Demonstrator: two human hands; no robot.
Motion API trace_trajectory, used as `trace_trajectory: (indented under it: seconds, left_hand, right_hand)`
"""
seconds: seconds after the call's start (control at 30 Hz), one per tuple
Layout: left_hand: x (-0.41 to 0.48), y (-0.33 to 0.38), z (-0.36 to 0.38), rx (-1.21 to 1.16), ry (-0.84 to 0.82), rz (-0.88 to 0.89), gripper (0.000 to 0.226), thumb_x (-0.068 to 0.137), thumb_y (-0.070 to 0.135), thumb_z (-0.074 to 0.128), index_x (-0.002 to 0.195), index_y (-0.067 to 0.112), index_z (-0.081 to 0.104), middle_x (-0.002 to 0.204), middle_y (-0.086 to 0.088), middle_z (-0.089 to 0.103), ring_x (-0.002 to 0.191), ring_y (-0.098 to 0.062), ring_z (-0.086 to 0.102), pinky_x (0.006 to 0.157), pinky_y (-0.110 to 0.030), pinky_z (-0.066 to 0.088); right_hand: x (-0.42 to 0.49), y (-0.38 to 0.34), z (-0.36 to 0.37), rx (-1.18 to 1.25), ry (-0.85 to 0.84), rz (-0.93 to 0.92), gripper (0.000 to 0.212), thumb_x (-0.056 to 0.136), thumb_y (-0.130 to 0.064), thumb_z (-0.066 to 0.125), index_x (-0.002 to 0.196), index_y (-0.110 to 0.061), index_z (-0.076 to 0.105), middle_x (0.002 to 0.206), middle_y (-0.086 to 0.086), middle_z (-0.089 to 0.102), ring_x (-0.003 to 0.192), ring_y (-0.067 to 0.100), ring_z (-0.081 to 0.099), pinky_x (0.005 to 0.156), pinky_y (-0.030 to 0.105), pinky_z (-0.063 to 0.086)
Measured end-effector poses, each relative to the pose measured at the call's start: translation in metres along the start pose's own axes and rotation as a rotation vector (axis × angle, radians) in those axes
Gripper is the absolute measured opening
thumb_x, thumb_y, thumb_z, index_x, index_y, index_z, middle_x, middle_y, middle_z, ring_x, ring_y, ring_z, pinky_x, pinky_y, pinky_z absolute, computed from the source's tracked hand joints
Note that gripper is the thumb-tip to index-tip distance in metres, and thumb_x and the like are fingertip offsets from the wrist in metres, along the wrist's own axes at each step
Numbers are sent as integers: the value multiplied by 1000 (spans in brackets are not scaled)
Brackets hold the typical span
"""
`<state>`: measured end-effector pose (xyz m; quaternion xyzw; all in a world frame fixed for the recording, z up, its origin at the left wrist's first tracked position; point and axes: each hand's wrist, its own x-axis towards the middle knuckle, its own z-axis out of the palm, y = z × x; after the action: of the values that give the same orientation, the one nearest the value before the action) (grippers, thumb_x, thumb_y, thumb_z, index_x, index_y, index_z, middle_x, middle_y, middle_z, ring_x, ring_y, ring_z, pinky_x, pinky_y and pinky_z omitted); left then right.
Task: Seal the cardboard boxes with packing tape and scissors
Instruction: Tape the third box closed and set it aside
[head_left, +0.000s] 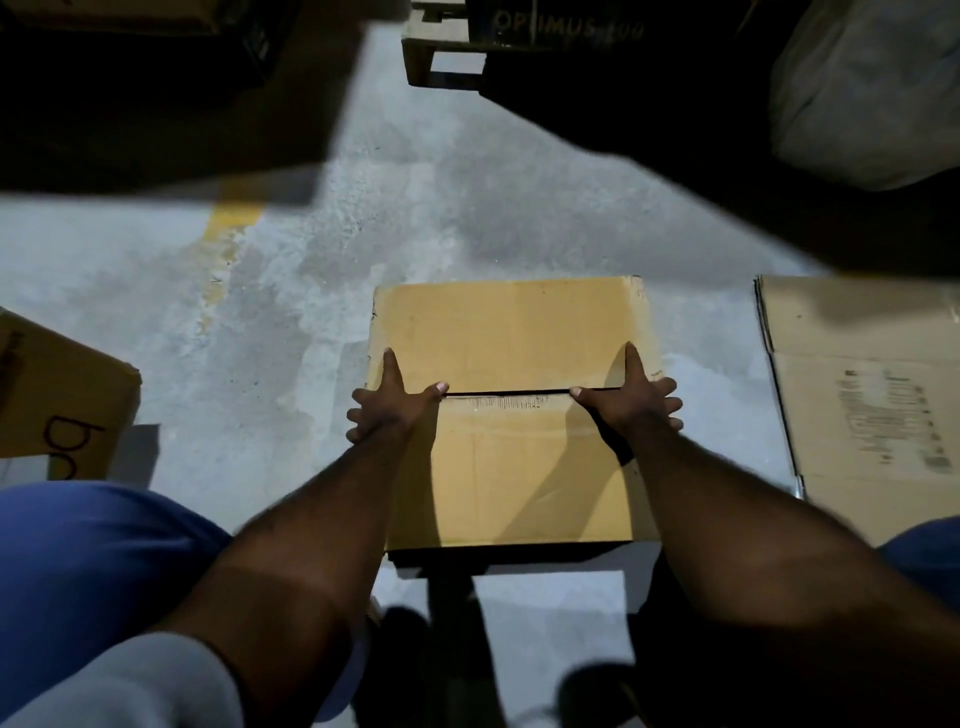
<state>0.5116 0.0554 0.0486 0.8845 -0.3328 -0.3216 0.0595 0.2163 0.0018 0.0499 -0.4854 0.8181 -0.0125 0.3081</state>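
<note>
Box: plain tan cardboard box (506, 457) sits on the grey concrete floor (260, 338) between both hands, flaps folded shut.
Seam: dark slit (506, 393) runs thumb to thumb, not yet taped.
Left hand (382, 410): fingers spread flat, pressing the flaps' left end level for taping.
Right hand (631, 402): spread likewise on the right end.
Outside right hand: flattened brown cardboard sheet (857, 415).
Tape, scissors: not in view.

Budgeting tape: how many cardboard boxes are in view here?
3: a closed box, centre, under the left hand and right hand; a printed box, left edge; a flattened box, right. More may hide in the dark background.
</note>
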Motion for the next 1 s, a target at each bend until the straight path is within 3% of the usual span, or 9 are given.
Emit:
trace_trajectory:
  seconds: [0.17,0.27,0.43,0.47,0.53,0.6,0.73,0.83,1.0]
  left_hand:
    - [17,26,-70,17,78,10,110,67,87,62,155,52,7,149,-25,30,130,-48,36,102,-55,33]
    - [30,36,-136,3,121,41,113,66,84,65,156,48,6,153,-29,25,134,-52,32,109,-56,35]
    - [74,11,-229,-89,16,42,155,34,97,69,157,39,-5,156,-22,36,132,-46,45,107,-52,45]
    - [75,2,-242,-129,-20,55,158,36,94,73,158,34,-8,156,-17,39,133,-43,46,107,-50,45]
    - [48,-11,-260,-252,-64,80,137,67,65,84,160,23,-7,153,-13,44,127,-35,50,99,-42,47]
    - [33,-28,-264,-316,-84,85,120,80,43,84,161,19,-2,151,-13,45,120,-31,50,91,-39,46]
    - [16,-76,-244,-230,3,-105,146,47,84,74,158,39,-10,158,-26,28,136,-47,40,109,-51,43]
    - [-10,-114,-219,-227,86,-228,127,65,86,66,159,43,-7,152,-32,20,134,-49,33,109,-52,38]
    - [-33,-186,-183,-305,218,-466,122,62,88,65,157,48,-1,148,-28,28,131,-45,33,104,-54,31]
  right_hand:
    - [-3,-58,-21,44,42,-97,107,62,-84,70,152,-54,21,139,19,37,123,43,40,104,52,36]
    - [-13,-111,-39,96,58,-178,104,61,-86,68,151,-54,25,139,17,36,121,43,39,103,52,37]
    - [-42,-184,-57,129,64,-344,102,66,-82,70,153,-52,26,140,17,33,122,42,37,100,49,33]
    - [-48,-195,-58,127,64,-371,103,66,-82,70,153,-51,25,140,17,33,122,42,37,99,48,32]
    - [-58,-211,-56,112,53,-409,103,66,-82,71,153,-51,25,142,19,33,122,43,37,96,47,32]
    - [-66,-220,-49,68,39,-436,103,66,-82,71,153,-51,25,144,20,31,123,44,37,89,46,29]
    - [-81,-224,-25,-34,-16,-514,96,65,-85,69,146,-45,36,141,24,34,121,46,38,86,46,29]
    - [-97,-229,1,-134,-65,-564,88,65,-83,70,139,-45,40,138,25,36,123,47,38,94,48,33]
    - [-138,-255,51,-260,-118,-678,81,68,-78,72,136,-45,42,138,22,37,125,44,39,102,49,33]
